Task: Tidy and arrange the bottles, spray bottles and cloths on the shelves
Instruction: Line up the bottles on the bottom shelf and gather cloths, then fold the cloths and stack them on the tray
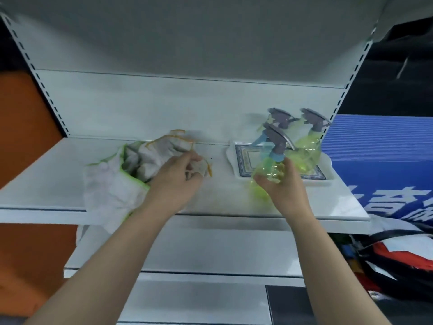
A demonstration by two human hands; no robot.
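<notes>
On the white shelf (46, 174) lies a heap of grey cloths. My left hand (178, 177) pinches an orange-edged cloth (164, 148) at the heap's right side. A green-edged cloth (105, 184) droops over the shelf's front edge. My right hand (281, 186) grips a clear yellow-green spray bottle (271, 167) with a grey trigger head and holds it tilted just above the shelf, at the left end of a white patterned tray (243, 158). Two more yellow-green spray bottles (307, 146) stand on that tray behind it.
A white back panel and slotted uprights frame the shelf. A lower shelf (210, 249) juts out beneath. A blue sign (379, 165) and a red, white and black bag (398, 261) lie to the right, and an orange surface (21, 127) to the left.
</notes>
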